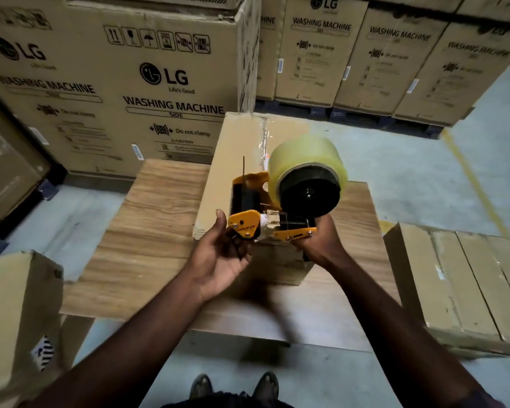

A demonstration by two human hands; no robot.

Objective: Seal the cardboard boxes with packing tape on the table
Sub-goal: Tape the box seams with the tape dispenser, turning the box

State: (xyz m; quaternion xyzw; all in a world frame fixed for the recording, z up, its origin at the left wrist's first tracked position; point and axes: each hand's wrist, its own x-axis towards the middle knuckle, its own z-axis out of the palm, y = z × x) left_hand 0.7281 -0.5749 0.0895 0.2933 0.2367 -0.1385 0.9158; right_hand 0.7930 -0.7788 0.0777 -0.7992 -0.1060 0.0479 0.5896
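Left grip (218, 254) and right grip (318, 240) both hold the tape dispenser (248, 201), raised over the counter (147, 231). Starting from the left, we see a plain carton (12, 304) at the near edge of the view, its top closed, so we cannot tell what is in it. Behind it, tall washing-machine cartons (130, 83) are stacked across the back. The wood-grain counter comes next, and on it lies the cardboard box (236, 148), running lengthways away from us. Its flaps are shut, a strip of clear tape (264, 134) lies along the far part of its top, and its contents are hidden. Above the near end of that box, our left grip cups the orange front plate of the dispenser, thumb up beside it and fingers curled underneath. The tape roll (304, 160), pale yellow on a black hub, sits at the dispenser's right. Beneath the roll, our right grip is wrapped round the handle. Farther right, another closed carton (460, 278) stands on the grey floor (395, 172), apart from the counter, its top seams taped and nothing of its inside showing.
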